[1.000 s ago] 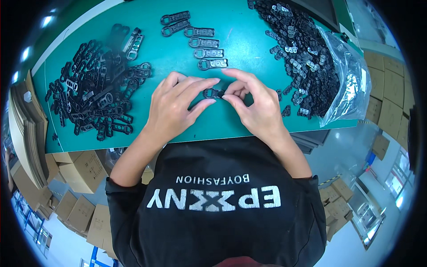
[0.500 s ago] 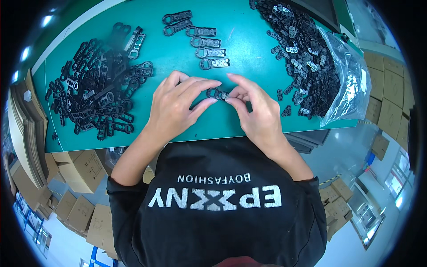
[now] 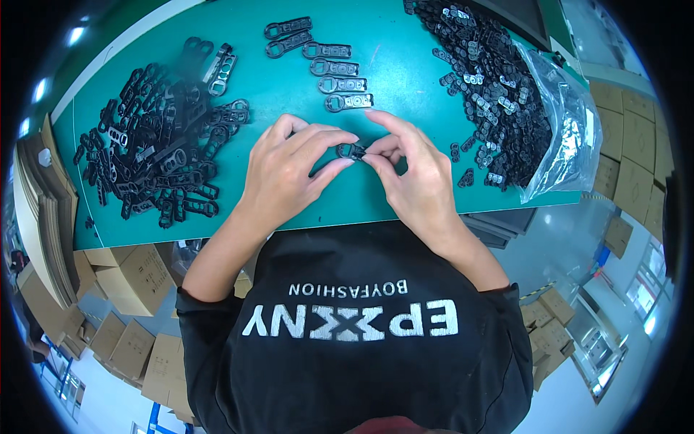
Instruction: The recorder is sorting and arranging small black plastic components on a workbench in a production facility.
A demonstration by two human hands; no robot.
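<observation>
Between my hands is a long black plastic part with a round opening at its left end. My left hand pinches that ring end between thumb and fingers. My right hand has its thumb and bent fingers pressed on the part's right end, which they mostly hide; whether a smaller piece lies under them I cannot tell. Its index finger stays raised. Just beyond my hands, several similar black parts lie in a slanting column, with small ringed pieces showing in their bodies.
A heap of long black frames covers the left of the green table. At the right lies a big pile of small black pieces, beside a clear plastic bag. Cardboard sheets stand at the left edge; cartons sit below.
My right fingertips have shifted slightly left, closer over the part's right end, and the silvery glint there is now covered. My left hand has barely moved.
</observation>
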